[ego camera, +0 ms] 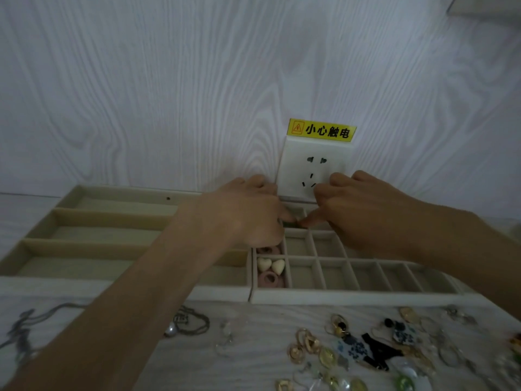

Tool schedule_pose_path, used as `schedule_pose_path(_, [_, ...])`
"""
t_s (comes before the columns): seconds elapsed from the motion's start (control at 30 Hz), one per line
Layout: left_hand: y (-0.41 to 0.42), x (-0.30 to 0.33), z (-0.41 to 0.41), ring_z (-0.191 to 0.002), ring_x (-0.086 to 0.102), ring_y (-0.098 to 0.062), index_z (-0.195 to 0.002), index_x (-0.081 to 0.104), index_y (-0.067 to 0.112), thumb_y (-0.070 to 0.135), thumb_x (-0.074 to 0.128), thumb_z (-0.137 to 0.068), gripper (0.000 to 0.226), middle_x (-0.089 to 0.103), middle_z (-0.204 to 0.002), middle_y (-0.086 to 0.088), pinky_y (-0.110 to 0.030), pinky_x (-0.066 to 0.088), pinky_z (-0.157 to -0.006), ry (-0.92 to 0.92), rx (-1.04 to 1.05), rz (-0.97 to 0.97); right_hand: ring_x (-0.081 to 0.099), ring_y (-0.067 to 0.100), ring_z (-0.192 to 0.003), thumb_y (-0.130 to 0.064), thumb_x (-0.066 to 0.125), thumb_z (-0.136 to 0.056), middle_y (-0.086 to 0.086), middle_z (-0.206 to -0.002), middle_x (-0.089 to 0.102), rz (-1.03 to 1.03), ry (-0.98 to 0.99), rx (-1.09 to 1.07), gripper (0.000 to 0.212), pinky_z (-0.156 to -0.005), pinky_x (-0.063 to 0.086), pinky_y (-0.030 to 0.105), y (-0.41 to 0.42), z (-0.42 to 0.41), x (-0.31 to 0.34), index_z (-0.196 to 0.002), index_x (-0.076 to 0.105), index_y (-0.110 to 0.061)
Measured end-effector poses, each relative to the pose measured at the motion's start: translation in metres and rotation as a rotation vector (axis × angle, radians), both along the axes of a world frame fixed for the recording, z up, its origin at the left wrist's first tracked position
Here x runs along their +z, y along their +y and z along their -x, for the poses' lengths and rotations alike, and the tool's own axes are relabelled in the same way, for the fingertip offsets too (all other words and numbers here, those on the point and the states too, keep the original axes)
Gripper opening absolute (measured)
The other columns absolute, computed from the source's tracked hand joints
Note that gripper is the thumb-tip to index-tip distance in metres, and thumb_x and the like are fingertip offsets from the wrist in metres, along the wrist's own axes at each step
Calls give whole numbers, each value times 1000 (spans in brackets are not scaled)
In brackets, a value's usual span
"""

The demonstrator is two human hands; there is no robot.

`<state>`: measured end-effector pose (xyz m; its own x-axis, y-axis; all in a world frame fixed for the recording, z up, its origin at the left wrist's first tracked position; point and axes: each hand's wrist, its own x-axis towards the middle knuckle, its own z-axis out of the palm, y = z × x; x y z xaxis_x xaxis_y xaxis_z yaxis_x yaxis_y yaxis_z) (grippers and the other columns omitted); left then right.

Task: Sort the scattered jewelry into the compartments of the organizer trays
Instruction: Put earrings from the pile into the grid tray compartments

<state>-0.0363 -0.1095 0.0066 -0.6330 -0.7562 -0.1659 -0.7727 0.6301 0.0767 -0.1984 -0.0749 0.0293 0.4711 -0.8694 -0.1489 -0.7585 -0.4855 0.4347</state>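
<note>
At your far left a thin grey chain necklace (31, 320) trails across the white table (253, 362), and behind it sits the long-slot organizer tray (84, 218), its three wide channels running sideways toward the wall. Your left hand (248, 213) reaches over that tray's right end, fingers curled under and thumb stretched toward the other hand; something small may be pinched at the thumb tip, but you cannot tell from this view. Below your left forearm a pearl pendant necklace (186, 324) lies on the table, with a clear crystal earring (225, 338) just to its right. The grid organizer tray (352, 297) touches the first tray's right side; its near-left cell holds two cream heart beads (270, 265) and a pink ring bead (271, 278), and another pink ring (267, 250) sits in the cell behind. Your right hand (363, 213) hovers over the grid's back rows, fingers bent, its index fingertip meeting your left thumb above a back cell. Behind both hands a white wall socket (313, 167) carries a yellow warning sticker (321, 130). Near your right, gold hoop earrings (304, 345), blue-and-white patterned earrings (355, 348) and more pieces lie heaped on the table.
</note>
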Motion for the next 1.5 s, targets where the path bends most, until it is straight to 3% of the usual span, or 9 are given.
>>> schedule_pose_path(0.3, [-4,8,-5,-124,32,-18,-136,42,43,27,36,-95,44,43,-112,-1,-31,32,-99,115,46,47,42,12,-108,-10,36,-97,-9,-103,46,-163,-360,-136,50,-90,40,30,-5,12,10,-129,48,-47])
schedule_pose_path(0.37, [-3,9,-6,-123,34,-19,-135,44,42,26,37,-95,44,36,-98,1,-31,35,-98,130,54,39,42,11,-110,-10,37,-96,-12,-99,40,-171,-349,-158,49,-83,37,24,-7,11,7,-131,48,-43])
schedule_pose_path(0.47, [-3,8,-5,-127,32,-20,-139,39,42,26,36,-95,46,42,-106,-3,-32,34,-100,92,62,43,43,11,-115,-12,40,-96,-14,-99,32,-185,-343,-186,48,-75,31,22,-10,1,-3,-135,45,-38])
schedule_pose_path(0.6, [-4,6,-5,-123,34,-20,-137,42,42,27,36,-95,45,32,-93,2,-32,36,-93,79,38,49,51,17,-110,-8,43,-91,-6,-102,46,-211,-333,-159,53,-82,45,30,-10,-5,-10,-134,47,-38])
schedule_pose_path(0.7, [-5,6,-6,-124,33,-20,-137,41,45,28,36,-96,45,30,-94,3,-33,35,-99,86,31,37,50,13,-106,-8,41,-93,-3,-104,48,-254,-420,-244,48,-85,40,24,-11,-1,-6,-132,51,-34])
schedule_pose_path(0.83, [-7,6,-9,-127,32,-21,-138,39,45,27,38,-94,48,38,-103,-1,-32,34,-102,113,40,46,48,18,-121,-16,42,-94,-2,-134,50,-178,-433,-370,40,-99,41,33,-8,5,0,-127,56,-34])
schedule_pose_path(1.17, [-8,5,-9,-127,33,-21,-137,39,45,27,37,-94,46,47,-126,-4,-31,33,-101,96,52,49,56,21,-105,-19,43,-93,4,-115,60,-192,-430,-417,33,-90,48,38,-5,-6,-6,-115,66,-24])
schedule_pose_path(1.3, [-6,8,-10,-122,36,-20,-137,41,44,25,41,-93,48,34,-88,4,-29,36,-95,108,21,58,51,16,-114,-18,42,-93,-3,-129,54,-99,-427,-392,39,-78,37,23,-1,-2,0,-123,58,-37])
schedule_pose_path(1.5, [-5,8,-9,-112,38,-17,-137,43,43,23,43,-92,49,25,-74,12,-29,38,-87,86,14,59,51,17,-115,-10,46,-91,-2,-131,50,-138,-379,-309,53,-87,45,28,-3,-11,-8,-132,46,-44])
